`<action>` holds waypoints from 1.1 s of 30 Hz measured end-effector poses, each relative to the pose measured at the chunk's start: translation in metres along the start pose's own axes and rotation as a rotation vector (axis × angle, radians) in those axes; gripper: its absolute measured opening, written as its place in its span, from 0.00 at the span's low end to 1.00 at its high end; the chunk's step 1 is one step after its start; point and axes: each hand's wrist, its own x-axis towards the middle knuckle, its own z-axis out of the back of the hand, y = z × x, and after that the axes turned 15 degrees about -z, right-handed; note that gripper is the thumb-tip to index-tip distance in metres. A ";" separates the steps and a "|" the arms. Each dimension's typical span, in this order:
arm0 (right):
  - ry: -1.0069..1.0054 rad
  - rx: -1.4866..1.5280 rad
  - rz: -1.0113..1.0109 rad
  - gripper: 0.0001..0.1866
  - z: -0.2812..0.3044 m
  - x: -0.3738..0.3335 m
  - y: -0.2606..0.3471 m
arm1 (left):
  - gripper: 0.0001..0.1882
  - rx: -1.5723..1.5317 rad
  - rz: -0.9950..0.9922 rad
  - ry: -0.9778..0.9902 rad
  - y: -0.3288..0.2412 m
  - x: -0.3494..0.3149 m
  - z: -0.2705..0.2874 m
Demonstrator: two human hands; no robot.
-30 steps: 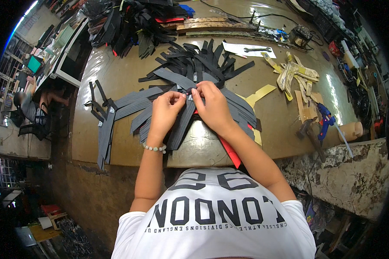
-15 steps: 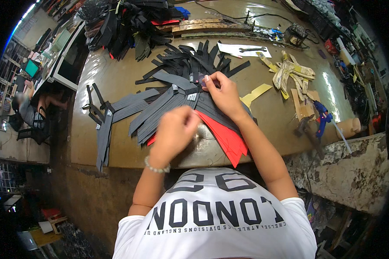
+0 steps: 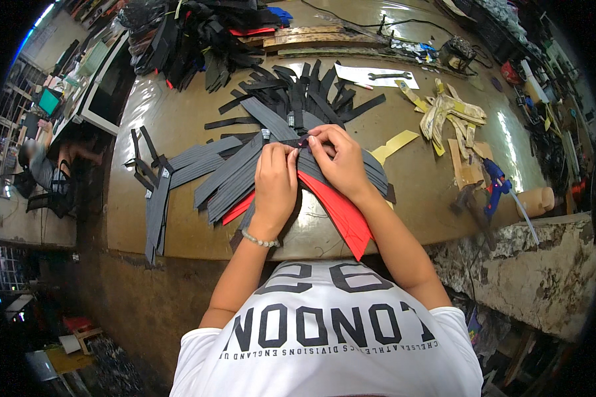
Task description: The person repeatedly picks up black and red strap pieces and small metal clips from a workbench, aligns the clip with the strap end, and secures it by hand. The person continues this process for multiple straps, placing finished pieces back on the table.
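Note:
Over a fanned pile of dark grey ribbed strips [image 3: 238,165], my two hands meet. My right hand [image 3: 341,159] is closed in a pinch on a small dark purple piece [image 3: 303,141]. My left hand [image 3: 275,175] has its fingers pressed together at the near edge of that piece; its fingertips partly hide what they grip. Below my hands, a bright red pointed sheet [image 3: 338,215] spreads out under the grey strips. A small white label [image 3: 266,135] shows on the strips just beyond my left fingers. Black strips [image 3: 295,92] fan out behind the pile.
Another bundle of grey strips [image 3: 162,178] lies to the left. At the right are stained yellow-white gloves [image 3: 447,116], a blue glue gun [image 3: 496,182] and a cardboard roll [image 3: 536,198]. A wrench [image 3: 389,76] rests on white paper. A person [image 3: 40,155] sits far left.
My left hand has moved up and right to join my right hand at the purple piece. My right hand has shifted slightly nearer to me.

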 end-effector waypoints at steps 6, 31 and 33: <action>-0.018 -0.012 -0.001 0.07 -0.002 0.003 -0.004 | 0.07 -0.067 0.093 0.023 -0.002 0.007 0.009; 0.017 -0.094 -0.204 0.14 -0.008 0.006 0.011 | 0.18 -0.161 -0.510 0.528 0.091 0.074 0.044; -0.009 0.491 -0.352 0.14 0.007 0.004 0.007 | 0.15 -0.249 -0.552 0.683 0.098 0.094 0.048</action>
